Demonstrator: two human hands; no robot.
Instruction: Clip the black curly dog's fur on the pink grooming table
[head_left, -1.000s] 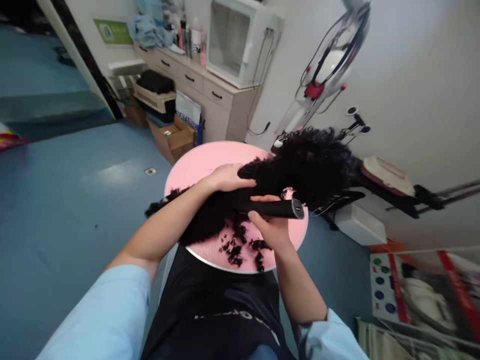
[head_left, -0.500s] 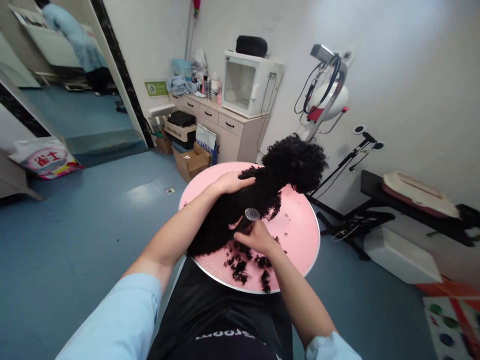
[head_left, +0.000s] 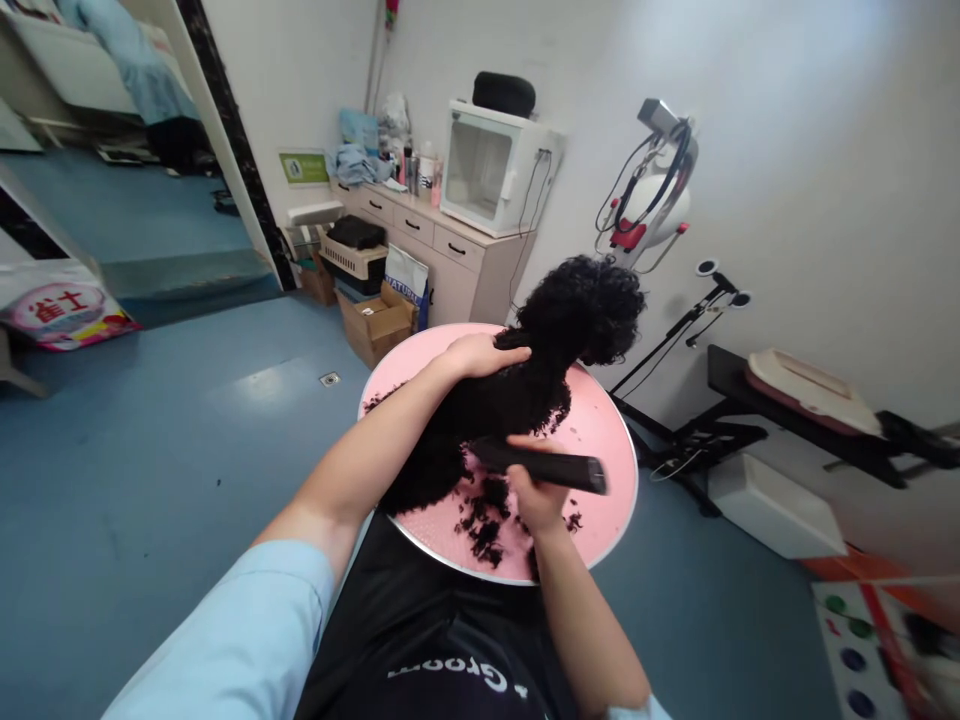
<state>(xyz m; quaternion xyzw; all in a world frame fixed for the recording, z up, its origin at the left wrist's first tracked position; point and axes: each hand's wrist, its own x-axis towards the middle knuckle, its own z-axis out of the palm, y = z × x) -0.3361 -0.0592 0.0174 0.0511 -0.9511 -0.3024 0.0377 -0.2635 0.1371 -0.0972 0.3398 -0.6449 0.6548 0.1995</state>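
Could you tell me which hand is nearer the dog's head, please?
Left. The left hand rests just behind the dog's head; the right hand holds a clipper farther back.

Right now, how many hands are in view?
2. The left hand rests on the dog, on its back behind the head; the right hand grips a black clipper beside the dog, above the pink table. No others show.

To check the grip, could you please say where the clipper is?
Head view, right of centre: the right hand holds the clipper at the dog's side, over the pink table.
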